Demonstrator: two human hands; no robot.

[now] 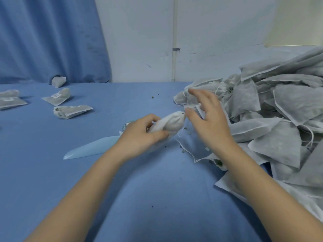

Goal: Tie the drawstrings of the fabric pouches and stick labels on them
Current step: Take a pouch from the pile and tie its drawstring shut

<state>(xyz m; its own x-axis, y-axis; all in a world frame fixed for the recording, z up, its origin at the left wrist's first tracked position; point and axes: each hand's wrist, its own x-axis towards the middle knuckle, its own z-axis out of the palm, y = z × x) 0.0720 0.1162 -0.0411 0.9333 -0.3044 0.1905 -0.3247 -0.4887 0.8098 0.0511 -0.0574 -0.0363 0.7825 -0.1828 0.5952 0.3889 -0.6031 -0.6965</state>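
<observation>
A blue cloth [43, 172] covers the work surface, with a blue curtain [52, 41] at upper left and a scuffed white wall [209, 32] behind. A heap of grey non-woven pouches [279, 110] fills the right side, cut off by the frame edge. At centre, the left hand [139, 137] grips a white filled pouch [172, 124]; the right hand [209, 117], blurred, hovers with fingers spread, perhaps near a drawstring. 4 labelled pouches [57, 97] lie at left. A pale blue backing strip [90, 149] is partly hidden.

We see matt non-woven fabric pouches [279, 109], a matt blue cloth table cover [139, 189], and a glossy plastic strip [90, 150].
</observation>
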